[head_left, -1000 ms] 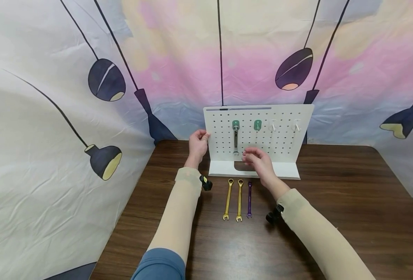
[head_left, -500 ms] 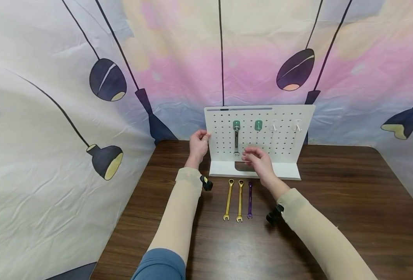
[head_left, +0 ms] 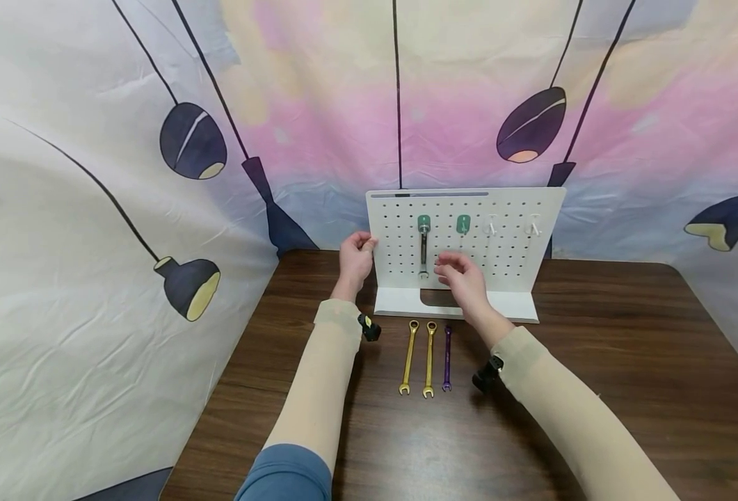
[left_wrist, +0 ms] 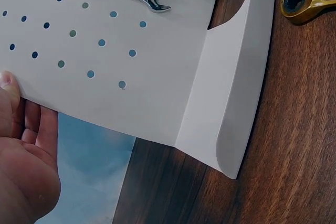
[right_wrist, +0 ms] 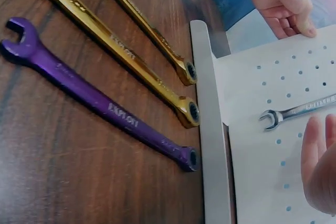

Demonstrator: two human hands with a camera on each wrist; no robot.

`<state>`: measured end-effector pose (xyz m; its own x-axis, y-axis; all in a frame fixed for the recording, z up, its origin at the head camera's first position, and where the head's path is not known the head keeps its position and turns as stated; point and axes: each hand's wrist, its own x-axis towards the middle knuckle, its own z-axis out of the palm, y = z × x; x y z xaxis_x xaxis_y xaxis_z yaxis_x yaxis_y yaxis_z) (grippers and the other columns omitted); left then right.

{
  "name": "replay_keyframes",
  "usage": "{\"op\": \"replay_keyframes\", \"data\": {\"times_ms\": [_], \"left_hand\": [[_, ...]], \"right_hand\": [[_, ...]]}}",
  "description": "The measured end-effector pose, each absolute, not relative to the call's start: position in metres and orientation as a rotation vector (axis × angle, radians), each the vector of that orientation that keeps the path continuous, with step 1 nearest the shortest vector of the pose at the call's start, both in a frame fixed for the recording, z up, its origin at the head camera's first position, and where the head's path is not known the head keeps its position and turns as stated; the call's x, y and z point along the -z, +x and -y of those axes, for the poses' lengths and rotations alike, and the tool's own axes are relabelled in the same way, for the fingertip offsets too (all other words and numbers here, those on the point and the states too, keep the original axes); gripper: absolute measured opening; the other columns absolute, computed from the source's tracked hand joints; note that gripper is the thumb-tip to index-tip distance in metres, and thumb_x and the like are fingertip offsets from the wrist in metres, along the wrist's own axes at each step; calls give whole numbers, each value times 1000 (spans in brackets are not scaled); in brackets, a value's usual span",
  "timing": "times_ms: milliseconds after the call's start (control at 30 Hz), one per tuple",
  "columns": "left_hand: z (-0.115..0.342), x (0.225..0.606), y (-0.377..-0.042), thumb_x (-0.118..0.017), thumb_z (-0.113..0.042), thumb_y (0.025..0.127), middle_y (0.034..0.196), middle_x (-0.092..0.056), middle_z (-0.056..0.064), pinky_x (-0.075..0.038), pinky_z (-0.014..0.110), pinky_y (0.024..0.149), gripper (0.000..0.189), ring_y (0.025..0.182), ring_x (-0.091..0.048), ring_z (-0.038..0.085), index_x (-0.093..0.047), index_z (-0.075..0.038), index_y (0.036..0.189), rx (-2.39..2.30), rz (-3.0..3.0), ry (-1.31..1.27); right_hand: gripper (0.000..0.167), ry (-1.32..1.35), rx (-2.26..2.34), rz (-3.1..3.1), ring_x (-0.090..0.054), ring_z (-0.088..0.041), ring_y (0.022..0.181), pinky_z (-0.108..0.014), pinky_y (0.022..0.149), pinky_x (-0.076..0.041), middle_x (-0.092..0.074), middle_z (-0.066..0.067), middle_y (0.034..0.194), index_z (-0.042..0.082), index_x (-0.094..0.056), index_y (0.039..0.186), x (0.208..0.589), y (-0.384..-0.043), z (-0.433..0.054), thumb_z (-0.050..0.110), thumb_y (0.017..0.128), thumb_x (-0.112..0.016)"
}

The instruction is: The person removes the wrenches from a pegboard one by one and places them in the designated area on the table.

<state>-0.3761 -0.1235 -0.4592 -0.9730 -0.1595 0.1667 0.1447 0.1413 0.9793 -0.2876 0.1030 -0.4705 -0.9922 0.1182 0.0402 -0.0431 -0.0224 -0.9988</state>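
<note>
My left hand (head_left: 356,257) pinches the left edge of a white pegboard (head_left: 509,268), thumb on the front face and fingers behind it. From the leftmost green hook (head_left: 423,221) a silver combination wrench (head_left: 423,254) hangs straight down, its open-ended jaw at the bottom. Just right of that wrench, my right hand (head_left: 465,282) hovers before the board with fingers loosely bent, holding nothing. On the table in front lie two gold combination wrenches (head_left: 430,358) and a purple combination wrench (right_wrist: 105,100), side by side, ring ends toward the board.
Another green hook (head_left: 463,223) and two clear hooks (head_left: 534,226) sit on the board to the right, bearing nothing. The board's base (head_left: 396,301) has a cut-out. A brown wooden table (head_left: 606,362) stands against a printed cloth backdrop (head_left: 318,104).
My right hand has risen slightly along the board's front. The left hand keeps its grip on the edge, and the wrenches have stayed where they were.
</note>
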Motion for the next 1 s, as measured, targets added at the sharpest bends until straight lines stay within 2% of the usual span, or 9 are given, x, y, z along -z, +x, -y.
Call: {"op": "replay_keyframes", "data": {"times_ms": [333, 1000], "left_hand": [[123, 460, -378, -68, -7, 106, 91, -64, 3, -46, 25, 72, 10, 82, -55, 14, -68, 2, 103, 1939, 2185, 0], [124, 460, -376, -68, -9, 106, 94, -65, 6, -47, 27, 73, 11, 85, -57, 16, -69, 2, 104, 1937, 2188, 18]], "right_hand": [[39, -25, -2086, 2159, -61, -28, 130, -40, 105, -53, -64, -13, 143, 3, -63, 142, 464, -297, -99, 10, 104, -64], [49, 77, -1979, 2159, -61, -29, 130, -41, 113, -46, -66, -13, 142, 7, -59, 149, 457, -303, -91, 9, 101, -67]]}}
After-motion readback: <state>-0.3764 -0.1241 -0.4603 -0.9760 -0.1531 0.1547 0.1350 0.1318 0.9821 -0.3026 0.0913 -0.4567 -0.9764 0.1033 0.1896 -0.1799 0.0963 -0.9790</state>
